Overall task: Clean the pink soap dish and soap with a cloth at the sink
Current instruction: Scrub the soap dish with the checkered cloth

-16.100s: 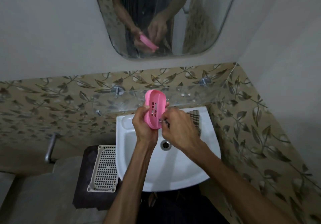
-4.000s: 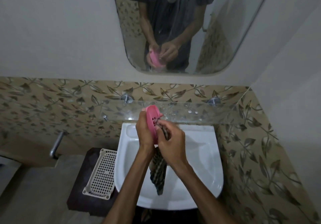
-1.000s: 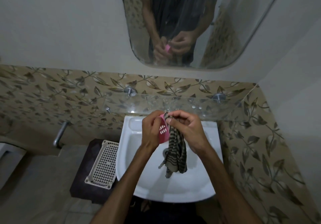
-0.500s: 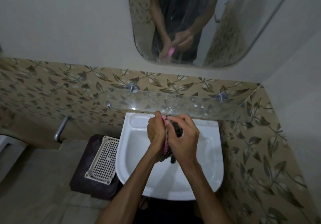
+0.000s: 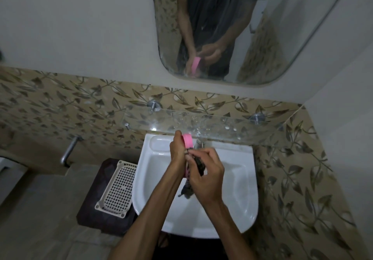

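Left hand (image 5: 177, 150) grips the pink dish (image 5: 187, 141) on edge above the sink (image 5: 242, 179). Right hand (image 5: 205, 171) holds the dark cloth (image 5: 186, 191) bunched against the dish, its end hanging into the basin.

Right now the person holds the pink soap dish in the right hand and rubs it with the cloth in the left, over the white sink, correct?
Hands are swapped. In the head view the left hand holds the pink soap dish and the right hand rubs it with the cloth, over the white sink.

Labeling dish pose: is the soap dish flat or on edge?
On edge: dish stands upright in left hand, thin rim facing the camera.
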### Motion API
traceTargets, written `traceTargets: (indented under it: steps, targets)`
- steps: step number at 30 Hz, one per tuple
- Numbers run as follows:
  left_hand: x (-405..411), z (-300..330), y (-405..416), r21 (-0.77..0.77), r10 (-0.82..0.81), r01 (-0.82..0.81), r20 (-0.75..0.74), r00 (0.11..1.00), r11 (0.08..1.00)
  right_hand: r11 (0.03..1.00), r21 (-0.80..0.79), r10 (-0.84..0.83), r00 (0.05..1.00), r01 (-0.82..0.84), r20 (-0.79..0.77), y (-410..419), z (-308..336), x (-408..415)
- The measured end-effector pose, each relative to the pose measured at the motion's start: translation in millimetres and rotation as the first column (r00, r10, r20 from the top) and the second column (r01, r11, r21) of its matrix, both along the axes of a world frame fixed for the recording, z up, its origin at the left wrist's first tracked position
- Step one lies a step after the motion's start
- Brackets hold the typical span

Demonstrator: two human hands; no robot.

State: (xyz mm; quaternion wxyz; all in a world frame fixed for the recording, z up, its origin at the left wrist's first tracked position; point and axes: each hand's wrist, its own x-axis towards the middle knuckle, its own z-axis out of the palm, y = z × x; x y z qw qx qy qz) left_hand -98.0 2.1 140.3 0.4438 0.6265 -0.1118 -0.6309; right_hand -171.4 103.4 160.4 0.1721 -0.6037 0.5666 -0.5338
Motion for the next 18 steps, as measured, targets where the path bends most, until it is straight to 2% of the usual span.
traceTargets:
  steps: [3,5,10,14,18]
  targets:
    - [-4.8,2.4,10.9,-0.029,-0.043,0.049,0.18,0.983,0.998,0.994,0.018,-0.107,0.994,0.107,0.031,-25.4,15.9,-3.9]
    - [-3.2,8.1,11.1,-0.051,-0.057,0.077,0.324,0.945,0.996,0.992,0.044,-0.116,0.993,0.115,0.029,-25.2,21.2,-3.8]
    - [3.5,7.3,18.8,-0.221,-0.021,0.212,0.646,0.763,0.952,0.993,0.103,-0.054,0.998,0.049,0.042,-10.8,25.1,-5.7]
    - [4.1,3.6,30.4,-0.35,0.057,0.257,0.681,0.73,0.901,0.958,0.286,0.017,0.999,-0.03,0.047,-37.6,37.0,-12.4]
    - [4.6,-1.5,31.9,-0.388,0.067,0.316,0.716,0.695,0.866,0.936,0.346,0.061,0.998,-0.058,0.004,-37.3,39.9,-15.7]
